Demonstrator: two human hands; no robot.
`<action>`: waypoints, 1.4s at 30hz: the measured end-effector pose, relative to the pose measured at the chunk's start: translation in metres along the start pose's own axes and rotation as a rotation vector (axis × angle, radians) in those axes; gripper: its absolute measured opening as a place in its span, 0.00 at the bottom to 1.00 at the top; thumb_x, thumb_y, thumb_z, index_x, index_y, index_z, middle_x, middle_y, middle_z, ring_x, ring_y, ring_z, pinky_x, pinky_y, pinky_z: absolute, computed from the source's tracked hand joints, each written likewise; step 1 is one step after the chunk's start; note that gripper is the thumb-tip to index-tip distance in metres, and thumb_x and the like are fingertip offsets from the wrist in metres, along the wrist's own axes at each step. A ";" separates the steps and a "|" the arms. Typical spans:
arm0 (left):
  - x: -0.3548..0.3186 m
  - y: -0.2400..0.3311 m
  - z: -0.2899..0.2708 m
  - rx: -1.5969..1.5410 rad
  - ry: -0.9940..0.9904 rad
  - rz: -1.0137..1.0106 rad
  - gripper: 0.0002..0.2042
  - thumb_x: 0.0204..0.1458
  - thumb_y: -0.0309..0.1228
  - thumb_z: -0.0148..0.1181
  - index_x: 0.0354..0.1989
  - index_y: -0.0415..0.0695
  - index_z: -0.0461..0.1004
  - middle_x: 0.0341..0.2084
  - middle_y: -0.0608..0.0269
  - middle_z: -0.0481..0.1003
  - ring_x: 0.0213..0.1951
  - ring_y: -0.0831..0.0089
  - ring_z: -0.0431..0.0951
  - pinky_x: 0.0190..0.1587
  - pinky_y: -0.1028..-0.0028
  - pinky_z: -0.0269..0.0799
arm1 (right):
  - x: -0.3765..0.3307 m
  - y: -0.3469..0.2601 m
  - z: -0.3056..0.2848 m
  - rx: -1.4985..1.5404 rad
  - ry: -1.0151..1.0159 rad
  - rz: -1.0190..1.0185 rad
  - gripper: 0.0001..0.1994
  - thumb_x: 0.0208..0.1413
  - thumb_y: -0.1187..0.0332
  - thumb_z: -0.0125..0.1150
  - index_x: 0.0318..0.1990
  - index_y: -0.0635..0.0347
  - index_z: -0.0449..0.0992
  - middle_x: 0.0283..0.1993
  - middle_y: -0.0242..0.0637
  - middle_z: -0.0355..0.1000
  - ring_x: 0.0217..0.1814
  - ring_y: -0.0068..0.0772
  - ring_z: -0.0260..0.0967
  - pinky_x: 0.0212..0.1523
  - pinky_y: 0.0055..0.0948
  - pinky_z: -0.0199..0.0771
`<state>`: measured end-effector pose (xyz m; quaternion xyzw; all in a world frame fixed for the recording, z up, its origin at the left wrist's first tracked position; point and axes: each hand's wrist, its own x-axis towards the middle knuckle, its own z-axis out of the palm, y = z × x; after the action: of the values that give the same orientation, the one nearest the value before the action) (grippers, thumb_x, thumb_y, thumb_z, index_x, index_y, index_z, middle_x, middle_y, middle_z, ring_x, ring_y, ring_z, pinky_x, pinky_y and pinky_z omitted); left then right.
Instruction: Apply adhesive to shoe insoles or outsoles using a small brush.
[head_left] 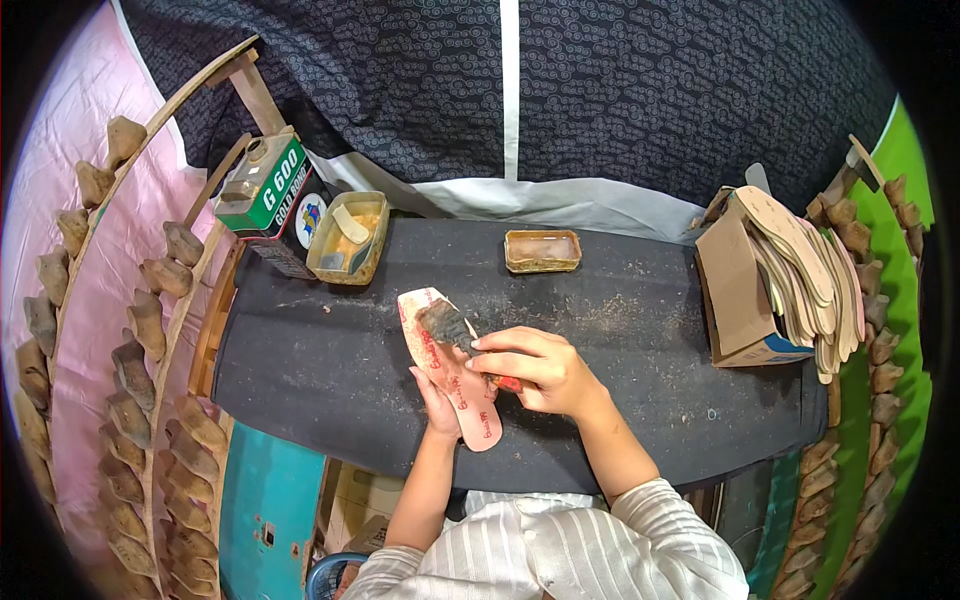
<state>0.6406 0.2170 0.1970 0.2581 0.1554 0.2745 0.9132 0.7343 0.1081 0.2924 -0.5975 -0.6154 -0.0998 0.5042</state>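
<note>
My left hand (437, 406) grips a pale pink shoe insole (479, 424) with red printing, held at a tilt above the table. The thumb lies along its left edge, and the other fingers are mostly hidden. Over the insole's upper half, my right hand (543, 372) is closed on what looks like a brush (446, 326) with a wide, dark, ragged head. A bit of red shows below the right fingers, perhaps its handle. The dark head overlaps the insole's upper surface and seems to touch it.
A dark cloth covers the table (620, 400), littered with crumbs. At the back left stand a metal can (262, 190) and a crusted tub (372, 260); a shallow dish (542, 252) sits at back centre. A cardboard box (735, 290) holds several insoles. Racks of wooden shoe lasts (130, 370) flank both sides.
</note>
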 end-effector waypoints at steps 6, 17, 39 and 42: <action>0.003 0.003 -0.012 0.053 0.056 0.004 0.39 0.51 0.67 0.22 0.56 0.46 0.59 0.40 0.57 0.71 0.39 0.65 0.73 0.42 0.67 0.71 | 0.000 -0.008 -0.010 0.172 -0.292 0.017 0.18 0.28 0.83 0.54 0.33 0.58 0.78 0.39 0.38 0.74 0.37 0.38 0.73 0.37 0.30 0.74; 0.005 0.003 -0.003 0.119 0.081 0.043 0.39 0.52 0.66 0.23 0.58 0.44 0.58 0.48 0.57 0.67 0.47 0.65 0.70 0.49 0.66 0.68 | 0.000 -0.009 -0.006 0.091 -0.227 -0.038 0.18 0.29 0.82 0.54 0.34 0.58 0.77 0.37 0.38 0.73 0.38 0.41 0.73 0.38 0.32 0.75; 0.026 0.036 0.045 0.133 -0.338 -0.039 0.44 0.50 0.68 0.15 0.45 0.37 0.65 0.32 0.50 0.72 0.24 0.64 0.75 0.25 0.69 0.73 | 0.001 -0.026 -0.034 0.009 -0.006 -0.243 0.12 0.33 0.74 0.63 0.32 0.59 0.79 0.36 0.39 0.73 0.32 0.37 0.74 0.31 0.30 0.75; 0.034 0.032 0.053 0.124 -0.312 -0.027 0.42 0.51 0.67 0.17 0.45 0.37 0.64 0.32 0.50 0.72 0.24 0.63 0.75 0.24 0.69 0.73 | 0.003 -0.023 -0.036 -0.107 0.032 -0.256 0.11 0.37 0.72 0.66 0.33 0.58 0.80 0.37 0.41 0.73 0.33 0.38 0.74 0.33 0.30 0.75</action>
<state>0.6767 0.2388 0.2536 0.3514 0.0318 0.2085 0.9121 0.7335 0.0778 0.3226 -0.5385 -0.6724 -0.2054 0.4644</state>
